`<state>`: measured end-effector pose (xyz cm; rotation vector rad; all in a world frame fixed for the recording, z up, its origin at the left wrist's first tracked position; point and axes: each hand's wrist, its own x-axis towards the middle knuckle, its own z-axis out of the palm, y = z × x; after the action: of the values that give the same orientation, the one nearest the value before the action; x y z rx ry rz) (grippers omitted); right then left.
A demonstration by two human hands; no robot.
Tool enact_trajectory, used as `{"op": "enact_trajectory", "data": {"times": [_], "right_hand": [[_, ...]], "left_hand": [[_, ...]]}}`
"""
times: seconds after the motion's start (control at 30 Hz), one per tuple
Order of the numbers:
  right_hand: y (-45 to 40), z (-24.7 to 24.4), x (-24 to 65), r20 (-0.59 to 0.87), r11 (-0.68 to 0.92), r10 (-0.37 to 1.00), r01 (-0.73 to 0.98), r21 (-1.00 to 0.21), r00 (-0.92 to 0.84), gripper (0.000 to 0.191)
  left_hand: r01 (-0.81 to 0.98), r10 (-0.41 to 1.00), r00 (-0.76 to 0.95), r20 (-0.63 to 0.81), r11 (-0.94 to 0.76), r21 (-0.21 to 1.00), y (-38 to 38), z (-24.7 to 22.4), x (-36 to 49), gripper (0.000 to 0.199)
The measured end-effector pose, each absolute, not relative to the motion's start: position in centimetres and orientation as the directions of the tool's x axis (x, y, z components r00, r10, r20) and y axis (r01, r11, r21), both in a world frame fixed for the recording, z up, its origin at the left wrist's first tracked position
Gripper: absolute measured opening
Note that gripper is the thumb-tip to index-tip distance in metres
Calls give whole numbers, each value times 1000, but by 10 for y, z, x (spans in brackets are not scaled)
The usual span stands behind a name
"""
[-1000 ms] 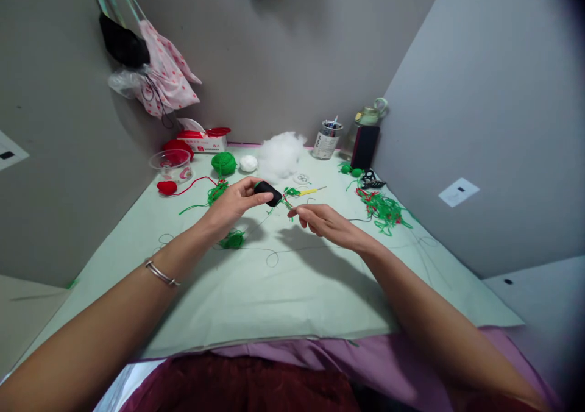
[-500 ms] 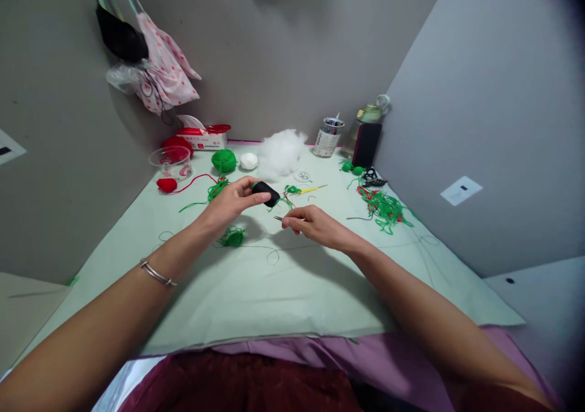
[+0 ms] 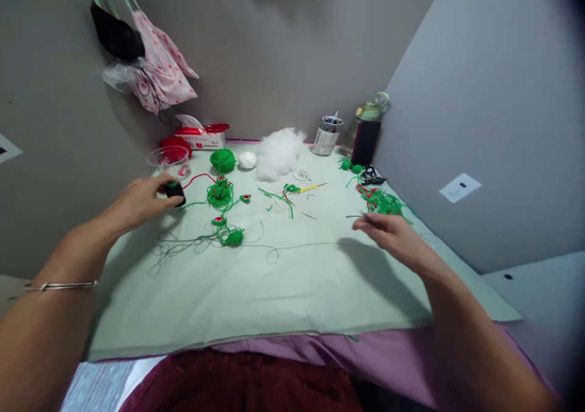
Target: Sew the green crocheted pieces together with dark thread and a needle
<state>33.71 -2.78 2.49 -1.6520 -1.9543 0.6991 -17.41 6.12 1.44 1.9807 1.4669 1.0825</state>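
My left hand (image 3: pixel 141 202) has its fingers round a small black object with a green top (image 3: pixel 174 194), near the table's left side; its kind is not clear. Over on the right, my right hand (image 3: pixel 388 235) is closed with thumb and fingers pinched. A thin dark metal tool (image 3: pixel 368 218) shows blurred between them, its exact kind hidden. Close to those fingertips a dark thread (image 3: pixel 353 217) is visible. Between my hands lie small green and red crocheted pieces (image 3: pixel 234 236), a green yarn tangle (image 3: pixel 220 194) and a yellow-handled crochet hook (image 3: pixel 311 188).
White stuffing (image 3: pixel 280 153), a green yarn ball (image 3: pixel 222 160) and a clear plastic tub (image 3: pixel 169 159) stand along the back. A pen tin (image 3: pixel 326 138), a bottle (image 3: pixel 365 113) and a phone (image 3: pixel 367 142) are at the back right. Yarn scraps (image 3: pixel 384 201) lie below them.
My hands have moved apart from the middle: the left went left with the black object, lower to the table, and the right went right. Yarn ends and crocheted pieces between them are now uncovered.
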Motion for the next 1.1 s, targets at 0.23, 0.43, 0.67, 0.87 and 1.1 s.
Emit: {"op": "enact_trajectory", "data": {"times": [0.23, 0.43, 0.67, 0.87, 1.1], "right_hand": [[-60, 29, 426, 89, -375, 920, 924, -76, 381, 38], [-60, 21, 444, 48, -428, 904, 893, 141, 426, 38], [-47, 12, 441, -4, -312, 948, 928, 204, 320, 40], [-42, 15, 438, -21, -313, 944, 915, 255, 329, 38], [-54, 33, 442, -72, -360, 920, 903, 235, 386, 47]], "left_hand": [[831, 933, 235, 273, -339, 442, 50, 7, -126, 32], [719, 883, 425, 200, -463, 518, 35, 10, -62, 25], [712, 854, 493, 163, -505, 487, 38, 8, -35, 22], [752, 823, 539, 178, -565, 339, 44, 1, -26, 19], [703, 731, 662, 167, -682, 200, 50, -12, -18, 24]]}}
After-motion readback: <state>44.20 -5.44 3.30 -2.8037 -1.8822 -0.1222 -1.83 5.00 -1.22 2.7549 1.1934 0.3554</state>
